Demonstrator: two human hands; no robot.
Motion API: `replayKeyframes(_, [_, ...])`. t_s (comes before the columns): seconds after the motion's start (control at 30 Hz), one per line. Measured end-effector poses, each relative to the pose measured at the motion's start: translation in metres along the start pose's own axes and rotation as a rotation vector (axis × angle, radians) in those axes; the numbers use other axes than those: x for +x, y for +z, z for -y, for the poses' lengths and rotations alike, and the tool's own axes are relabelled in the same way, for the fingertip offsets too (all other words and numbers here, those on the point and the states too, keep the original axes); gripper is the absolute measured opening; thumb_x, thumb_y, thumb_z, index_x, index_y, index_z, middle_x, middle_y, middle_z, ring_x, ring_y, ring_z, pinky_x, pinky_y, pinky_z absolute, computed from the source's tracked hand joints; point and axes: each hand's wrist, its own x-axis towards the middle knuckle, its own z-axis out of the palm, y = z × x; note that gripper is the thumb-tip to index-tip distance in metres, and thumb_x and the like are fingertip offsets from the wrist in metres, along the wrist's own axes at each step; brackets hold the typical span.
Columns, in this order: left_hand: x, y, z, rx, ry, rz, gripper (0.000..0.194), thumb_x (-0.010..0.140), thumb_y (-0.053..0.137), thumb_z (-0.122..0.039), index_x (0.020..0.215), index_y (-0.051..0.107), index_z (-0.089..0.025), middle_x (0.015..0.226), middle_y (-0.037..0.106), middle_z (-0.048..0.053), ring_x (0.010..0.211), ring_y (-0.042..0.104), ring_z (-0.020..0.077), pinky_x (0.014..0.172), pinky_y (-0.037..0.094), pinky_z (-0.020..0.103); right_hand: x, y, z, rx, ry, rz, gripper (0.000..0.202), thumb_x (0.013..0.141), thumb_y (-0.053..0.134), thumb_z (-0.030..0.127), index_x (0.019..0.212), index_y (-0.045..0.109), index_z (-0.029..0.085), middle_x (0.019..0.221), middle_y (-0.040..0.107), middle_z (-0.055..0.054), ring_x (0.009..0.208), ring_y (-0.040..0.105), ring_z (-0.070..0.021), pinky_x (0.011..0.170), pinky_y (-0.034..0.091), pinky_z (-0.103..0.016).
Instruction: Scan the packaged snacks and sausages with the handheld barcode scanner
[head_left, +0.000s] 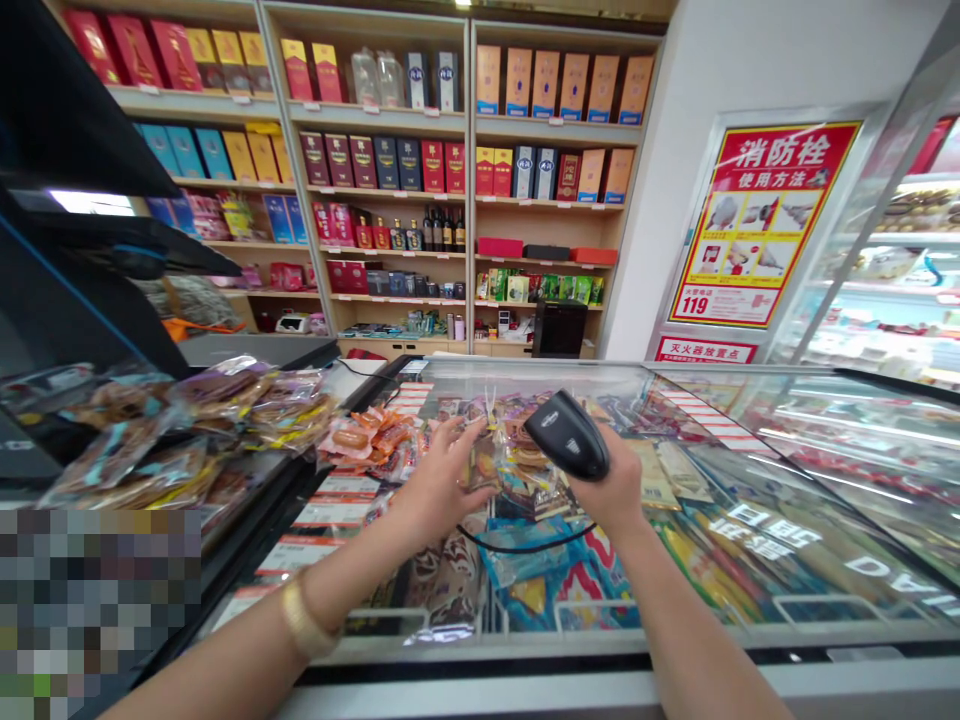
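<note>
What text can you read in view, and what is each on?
"消防栓": wall poster
"使用方法": same poster
"119": same poster, lower left
"灭火器放置点": red sign below it
White lettering on the freezer: skewed, not fully readable
Too small or blurred: handheld scanner logo, price labels, shelf boxes

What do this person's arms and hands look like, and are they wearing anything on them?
The left hand and right hand have no gloves. No sleeves show on the left forearm or the right forearm. A wide, gold-coloured bangle goes around the left forearm; the right one shows no jewellery.
</note>
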Motion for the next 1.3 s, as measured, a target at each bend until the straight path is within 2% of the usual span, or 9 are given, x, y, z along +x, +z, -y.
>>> replayKeyframes(0.1, [-0.047,-0.038,0.029,0.013,-0.059,0.053,0.074,0.075,0.071,-0.037,0.143,0.043,-0.032,0.145,0.042,0.011,0.136,0.044,0.03,0.109,0.042,0.05,0.0,-0.001,0.001,-0.001,0.043,-0.015,0.024,0.071,0.061,0.027,0.094,0.063,0.022,0.079,0.067,-0.005,0.073,0.067,-0.024,0.065,0.053,-0.033])
replayKeyframes(0.2, [-0.086,-0.063,0.049,0.102,-0.061,0.22,0.076,0.067,0.077,-0.035,0.138,0.051,-0.038,0.148,0.043,0.009,0.135,0.046,0.0332,0.11,0.04,0.051,0.0,-0.002,0.003,0.011,0.049,-0.022,0.026,0.073,0.06,0.027,0.098,0.063,0.021,0.082,0.068,-0.007,0.079,0.067,-0.0257,0.068,0.053,-0.034])
replayKeyframes(0.27, [-0.102,-0.071,0.053,0.155,-0.065,0.287,0.073,0.064,0.079,-0.034,0.133,0.057,-0.04,0.149,0.045,0.009,0.133,0.048,0.0356,0.108,0.042,0.052,-0.001,-0.002,0.004,0.01,0.034,-0.014,0.024,0.074,0.061,0.028,0.097,0.063,0.021,0.08,0.067,-0.006,0.077,0.067,-0.0251,0.068,0.052,-0.034])
replayKeyframes(0.4, [-0.111,-0.073,0.047,0.178,-0.052,0.309,0.047,0.077,0.062,-0.024,0.122,0.067,-0.036,0.128,0.064,0.009,0.114,0.062,0.0297,0.098,0.05,0.041,-0.003,0.0,0.005,-0.028,-0.006,-0.022,0.016,0.076,0.063,0.033,0.086,0.062,0.02,0.073,0.064,-0.005,0.068,0.063,-0.0222,0.061,0.049,-0.032])
replayKeyframes(0.63, [-0.097,-0.075,0.033,-0.081,-0.082,0.224,0.035,0.074,0.056,-0.019,0.102,0.075,-0.027,0.094,0.074,0.005,0.083,0.068,0.0204,0.077,0.052,0.026,-0.001,0.007,0.011,-0.123,-0.134,0.109,0.019,0.08,0.062,0.039,0.079,0.061,0.02,0.071,0.063,-0.005,0.066,0.062,-0.0206,0.063,0.047,-0.031])
replayKeyframes(0.8, [-0.04,-0.08,0.019,-0.562,-0.347,0.1,0.033,0.079,0.062,-0.044,0.096,0.075,-0.019,0.075,0.073,0.004,0.059,0.064,0.0166,0.056,0.05,0.025,0.023,0.019,0.019,-0.17,-0.182,0.194,0.022,0.072,0.066,0.039,0.083,0.063,0.02,0.074,0.065,-0.005,0.068,0.063,-0.0211,0.063,0.046,-0.029])
replayKeyframes(0.93, [0.005,-0.064,0.021,-0.957,-0.542,0.071,0.04,0.068,0.076,-0.047,0.092,0.071,-0.015,0.077,0.074,0.006,0.058,0.065,0.0133,0.055,0.05,0.023,0.039,0.032,0.029,-0.239,-0.084,0.284,0.017,0.069,0.063,0.026,0.086,0.066,0.022,0.078,0.068,-0.004,0.071,0.063,-0.0207,0.064,0.045,-0.028])
replayKeyframes(1.07, [0.013,-0.043,0.036,-0.99,-0.537,-0.087,0.042,0.064,0.08,-0.048,0.087,0.066,-0.015,0.064,0.07,0.002,0.058,0.065,0.0133,0.054,0.049,0.021,0.031,0.04,0.029,-0.25,-0.082,0.233,0.022,0.068,0.063,0.026,0.089,0.066,0.021,0.077,0.068,-0.005,0.072,0.063,-0.0222,0.065,0.046,-0.03])
replayKeyframes(1.3, [0.0,-0.028,0.048,-1.267,-0.542,-0.096,0.048,0.065,0.082,-0.042,0.104,0.07,-0.017,0.11,0.074,0.009,0.094,0.07,0.0181,0.086,0.054,0.029,0.014,0.037,0.023,-0.157,-0.118,0.167,0.023,0.076,0.062,0.038,0.089,0.064,0.02,0.074,0.064,-0.005,0.071,0.063,-0.0221,0.064,0.046,-0.031])
